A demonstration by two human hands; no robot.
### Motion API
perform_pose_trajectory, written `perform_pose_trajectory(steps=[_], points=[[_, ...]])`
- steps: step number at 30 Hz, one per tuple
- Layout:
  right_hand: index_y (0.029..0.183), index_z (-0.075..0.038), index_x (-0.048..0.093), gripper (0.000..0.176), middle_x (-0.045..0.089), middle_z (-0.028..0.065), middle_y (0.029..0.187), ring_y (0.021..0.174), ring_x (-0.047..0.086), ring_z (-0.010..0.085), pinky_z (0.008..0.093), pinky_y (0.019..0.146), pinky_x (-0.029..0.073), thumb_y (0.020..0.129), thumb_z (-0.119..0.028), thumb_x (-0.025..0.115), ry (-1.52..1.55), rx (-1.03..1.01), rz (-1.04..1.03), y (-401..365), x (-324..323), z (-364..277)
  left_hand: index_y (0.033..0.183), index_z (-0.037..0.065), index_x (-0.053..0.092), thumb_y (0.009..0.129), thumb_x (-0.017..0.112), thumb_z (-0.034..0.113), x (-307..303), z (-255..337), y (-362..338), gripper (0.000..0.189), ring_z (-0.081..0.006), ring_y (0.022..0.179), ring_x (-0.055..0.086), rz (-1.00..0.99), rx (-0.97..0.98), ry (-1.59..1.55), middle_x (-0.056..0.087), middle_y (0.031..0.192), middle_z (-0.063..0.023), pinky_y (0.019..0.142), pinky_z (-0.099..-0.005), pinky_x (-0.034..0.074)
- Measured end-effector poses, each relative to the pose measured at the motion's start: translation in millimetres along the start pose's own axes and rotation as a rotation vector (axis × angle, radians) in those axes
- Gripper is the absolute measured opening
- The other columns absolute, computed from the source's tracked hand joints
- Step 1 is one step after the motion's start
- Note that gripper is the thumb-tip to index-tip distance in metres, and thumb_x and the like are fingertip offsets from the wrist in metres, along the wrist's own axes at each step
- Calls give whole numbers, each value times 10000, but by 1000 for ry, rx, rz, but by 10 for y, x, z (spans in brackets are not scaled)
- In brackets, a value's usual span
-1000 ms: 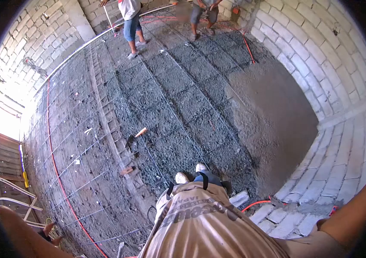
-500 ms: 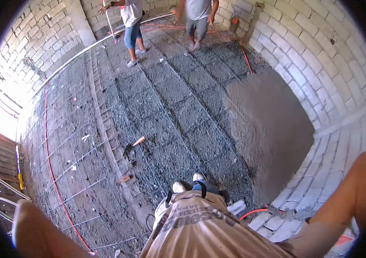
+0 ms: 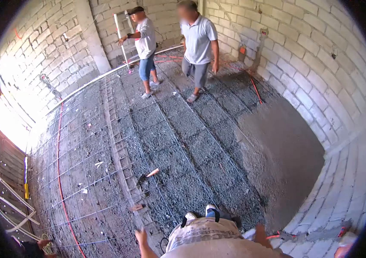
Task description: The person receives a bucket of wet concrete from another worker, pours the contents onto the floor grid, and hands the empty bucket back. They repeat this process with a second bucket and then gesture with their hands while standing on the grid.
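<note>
My left hand [image 3: 141, 237] is at the bottom, left of my shirt [image 3: 204, 234], over the edge of the gravel. Nothing shows in it, and its fingers are small and blurred. On the other side of the shirt, my right hand [image 3: 261, 236] hangs near the wet concrete, smeared by motion. My shoes [image 3: 190, 216] stand on dark gravel [image 3: 200, 172] crossed by steel bars [image 3: 178, 139]. A tool with a wooden handle and dark head [image 3: 152, 173] lies on the gravel ahead, closest to my left hand. Below it is a reddish-brown block [image 3: 137, 207].
Two people, one in a white shirt [image 3: 145, 38] and one in a grey shirt [image 3: 200, 36], stand on the far bars. Smooth concrete [image 3: 286, 150] borders the right block wall [image 3: 312, 64]. An orange conduit [image 3: 59, 163] crosses the left side. Another person's hand [image 3: 43, 244] shows bottom left.
My view has tilted up, showing the two people more fully. My bent arms have come in from the sides, and my hands now show beside my shirt. The grey-shirted person has stepped nearer.
</note>
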State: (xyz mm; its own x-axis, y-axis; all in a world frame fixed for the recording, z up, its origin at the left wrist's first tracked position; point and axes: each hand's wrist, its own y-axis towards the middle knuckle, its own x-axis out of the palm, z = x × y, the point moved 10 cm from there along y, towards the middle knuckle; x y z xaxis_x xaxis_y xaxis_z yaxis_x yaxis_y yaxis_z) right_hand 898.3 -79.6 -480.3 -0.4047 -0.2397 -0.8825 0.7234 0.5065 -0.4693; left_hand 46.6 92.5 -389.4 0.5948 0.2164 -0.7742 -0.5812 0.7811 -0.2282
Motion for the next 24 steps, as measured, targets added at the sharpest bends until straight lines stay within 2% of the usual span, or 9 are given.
perform_pose_trajectory(steps=[2, 4, 8, 10, 11, 13, 16, 20, 24], points=[[1087, -49, 552, 346, 590, 214, 1044, 954, 562, 407, 468, 880, 422, 868, -280, 413, 103, 145, 14, -568, -123, -63, 1097, -51, 492, 746, 632, 349, 315, -548, -858, 550, -319, 743, 588, -272, -786, -317, 590, 866, -193, 576, -427, 481], [1017, -56, 592, 299, 593, 197, 1038, 929, 578, 383, 463, 847, 442, 847, -244, 431, 186, 197, 71, -759, -158, -32, 1070, -43, 508, 760, 619, 344, 390, -596, -1076, 507, -291, 720, 573, -328, -845, -343, 583, 837, -173, 565, -409, 469], [1045, -58, 591, 261, 604, 158, 951, 888, 582, 300, 489, 814, 425, 809, -131, 508, 1265, -124, 152, 290, 70, 184, 1016, -27, 540, 789, 593, 333, 418, -420, -715, 429, -234, 673, 543, -351, -727, -385, 569, 780, -132, 542, -373, 445], [1124, -9, 545, 332, 548, 246, 1101, 1032, 518, 378, 474, 915, 381, 856, -190, 471, -188, -485, 625, -37, -983, -620, 988, -19, 556, 803, 580, 328, 399, -157, -176, 394, -206, 650, 528, -338, -606, -445, 563, 751, -112, 531, -354, 433], [1197, 10, 482, 435, 492, 271, 1183, 1098, 467, 409, 454, 944, 362, 872, -277, 454, 142, -85, 154, -138, -1651, -925, 975, -15, 564, 810, 574, 326, 396, -5, 97, 378, -192, 639, 520, -326, -534, -486, 559, 737, -102, 525, -345, 427], [1243, 54, 414, 630, 479, 302, 1185, 1116, 457, 429, 440, 971, 337, 867, -449, 458, 593, 208, 360, -264, -2161, -1014, 946, 0, 567, 824, 580, 326, 278, 584, 554, 348, -136, 593, 468, -248, -293, -498, 523, 713, -47, 473, -321, 387], [1201, 87, 430, 692, 461, 319, 1185, 1130, 437, 433, 441, 932, 366, 820, -483, 526, 654, 85, 528, -347, -2532, -1596, 952, -9, 563, 836, 581, 286, 251, 1312, 1008, 318, -138, 609, 479, -354, 144, -416, 536, 725, -41, 473, -312, 381], [1118, 31, 471, 460, 563, 206, 972, 861, 567, 337, 403, 764, 450, 838, -317, 577, 674, -281, 694, -833, -2504, -2581, 939, -12, 548, 807, 604, 349, 73, 1675, 932, 388, -148, 630, 489, -253, 93, -481, 532, 731, -43, 472, -317, 375], [1152, -11, 456, 443, 553, 186, 981, 858, 575, 286, 359, 680, 482, 828, -276, 603, 1080, -410, 372, -1366, -1941, -3293, 979, 19, 528, 781, 602, 383, 42, 1357, 524, 421, -178, 645, 496, -452, -233, -180, 525, 761, -55, 509, -307, 381]])
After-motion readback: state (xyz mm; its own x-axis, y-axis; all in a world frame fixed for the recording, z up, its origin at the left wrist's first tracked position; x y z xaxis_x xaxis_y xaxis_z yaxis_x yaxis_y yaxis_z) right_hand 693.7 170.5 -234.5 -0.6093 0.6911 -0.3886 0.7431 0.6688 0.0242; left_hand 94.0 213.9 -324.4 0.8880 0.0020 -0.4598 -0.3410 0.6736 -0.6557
